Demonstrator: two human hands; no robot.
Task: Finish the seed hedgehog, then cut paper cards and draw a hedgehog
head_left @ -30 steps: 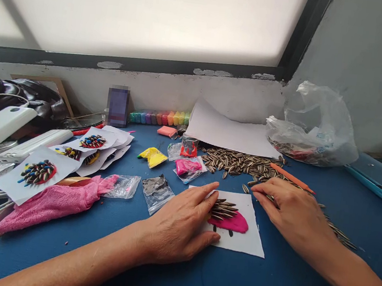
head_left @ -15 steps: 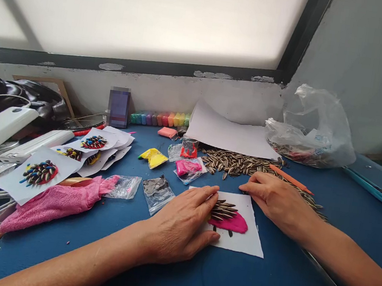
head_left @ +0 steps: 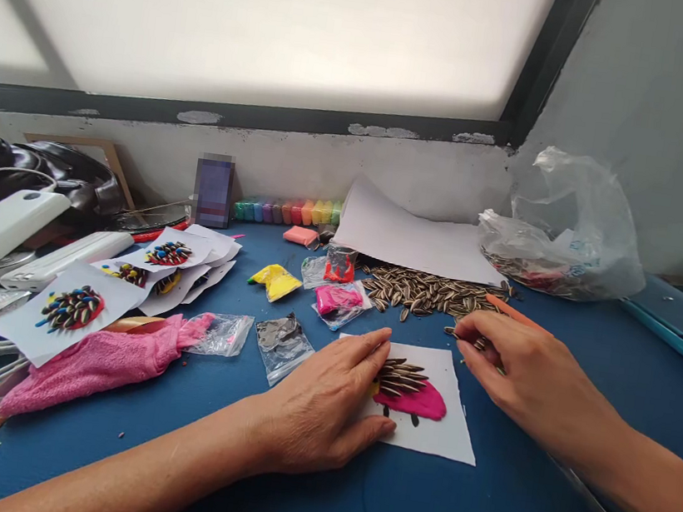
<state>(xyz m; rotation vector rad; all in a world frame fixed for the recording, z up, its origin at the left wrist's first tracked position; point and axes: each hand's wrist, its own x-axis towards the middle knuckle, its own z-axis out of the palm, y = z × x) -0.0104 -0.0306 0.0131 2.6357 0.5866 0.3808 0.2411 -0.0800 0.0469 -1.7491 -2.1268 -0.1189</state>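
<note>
My left hand (head_left: 325,405) lies over the left part of a white paper sheet (head_left: 454,439), fingers stretched out. On the sheet is a flat magenta clay shape (head_left: 423,403) with striped sunflower seeds (head_left: 402,379) stuck along its upper left. Two small dark pieces show beneath the shape, and a bit of yellow peeks out by my fingers. To the right of the sheet, my right hand (head_left: 527,373) pinches a sunflower seed (head_left: 451,332) at its fingertips, with more seeds (head_left: 481,342) in the curled fingers. Behind it lies a heap of sunflower seeds (head_left: 421,293).
Clay packets, including yellow (head_left: 276,283) and pink (head_left: 339,299), lie behind the sheet. A pink cloth (head_left: 106,368) and finished seed pictures (head_left: 70,311) sit left. A plastic bag (head_left: 574,253), paper stack (head_left: 413,236) and orange tool (head_left: 514,311) are at the back right.
My right hand has drawn slightly right, away from the sheet's corner, and turned so that seeds show in its fingers. My left hand has stayed on the sheet.
</note>
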